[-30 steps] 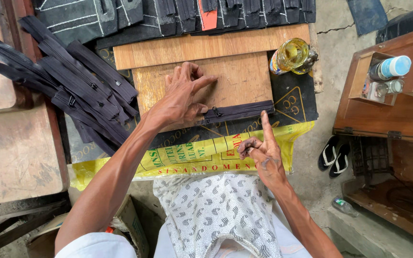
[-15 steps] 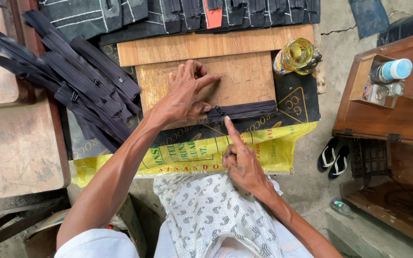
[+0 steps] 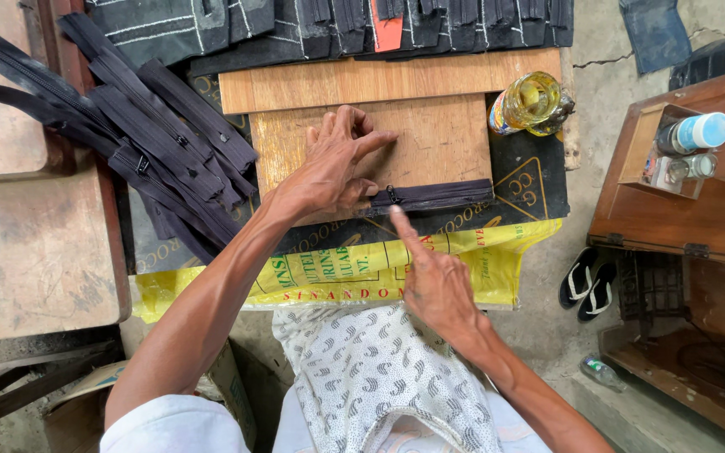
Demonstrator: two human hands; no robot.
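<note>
the left hand (image 3: 333, 168) lies flat with fingers spread, pressing the end of a dark zipper strip (image 3: 434, 196) against the wooden board (image 3: 430, 138). the right hand (image 3: 434, 281), just below the strip, holds nothing, index finger pointing at it. a yellow jar (image 3: 530, 102) stands beyond the strip's far end; a pile of zippers (image 3: 127, 143) lies left of the left hand.
</note>
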